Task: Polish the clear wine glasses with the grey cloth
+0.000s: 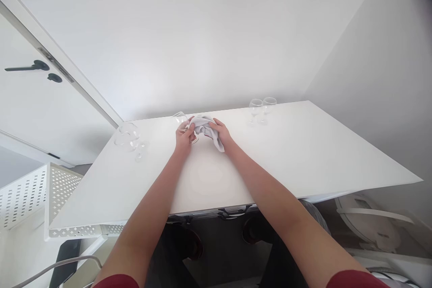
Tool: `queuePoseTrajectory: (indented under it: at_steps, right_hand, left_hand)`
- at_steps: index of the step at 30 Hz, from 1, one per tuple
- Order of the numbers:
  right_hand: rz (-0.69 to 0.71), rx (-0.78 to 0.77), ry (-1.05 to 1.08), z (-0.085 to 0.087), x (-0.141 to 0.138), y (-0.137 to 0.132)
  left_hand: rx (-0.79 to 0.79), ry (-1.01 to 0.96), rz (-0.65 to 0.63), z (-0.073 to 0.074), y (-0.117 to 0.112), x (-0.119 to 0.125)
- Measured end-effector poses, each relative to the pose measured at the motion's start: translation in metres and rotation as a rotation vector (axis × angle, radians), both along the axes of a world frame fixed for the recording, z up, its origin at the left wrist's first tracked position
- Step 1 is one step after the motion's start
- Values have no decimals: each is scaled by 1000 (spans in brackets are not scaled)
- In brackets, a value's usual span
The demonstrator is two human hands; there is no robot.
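Observation:
My left hand is closed round a clear wine glass above the far middle of the white table. My right hand grips a light grey cloth, which is bunched against the glass and hangs down past my wrist. Both hands are close together, almost touching.
Two clear glasses stand at the back right of the table. Two more glasses stand at the left edge. A white perforated metal rack is lower left, a door with a black handle is to the left, and a white appliance sits lower right.

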State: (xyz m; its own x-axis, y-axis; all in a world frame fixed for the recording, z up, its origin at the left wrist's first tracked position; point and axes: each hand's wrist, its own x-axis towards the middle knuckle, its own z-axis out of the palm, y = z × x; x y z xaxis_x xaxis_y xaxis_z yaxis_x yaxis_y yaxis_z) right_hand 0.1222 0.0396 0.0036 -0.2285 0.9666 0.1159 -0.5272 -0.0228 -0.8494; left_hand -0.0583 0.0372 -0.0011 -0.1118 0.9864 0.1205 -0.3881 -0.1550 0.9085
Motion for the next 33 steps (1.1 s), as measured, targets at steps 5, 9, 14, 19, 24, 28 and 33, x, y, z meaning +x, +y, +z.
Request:
queuePoseTrajectory:
  at_steps: [5,9,14,19,24,28,33]
  right_hand:
    - [222,-91,24,4,4,-2]
    - [202,-24,-46,0,0,0]
    - [-99,-75,90,-10,5,13]
    - [-151,-124,154,-8,11,16]
    - [-185,-25,107,-3,13,11]
    - [-330,-23,12,-7,16,15]
    - [-429,40,-187,-11,21,21]
  left_hand:
    - [59,-78,-20,3,-1,-3]
    - [97,-82,-86,5,-4,-5]
    - [75,-146,-13,5,-1,-13]
    - [23,-98,27,4,4,-15]
    - [35,-91,31,6,4,-16]
    - [46,-130,58,5,4,-19]
    - [14,-134,70,4,5,-20]
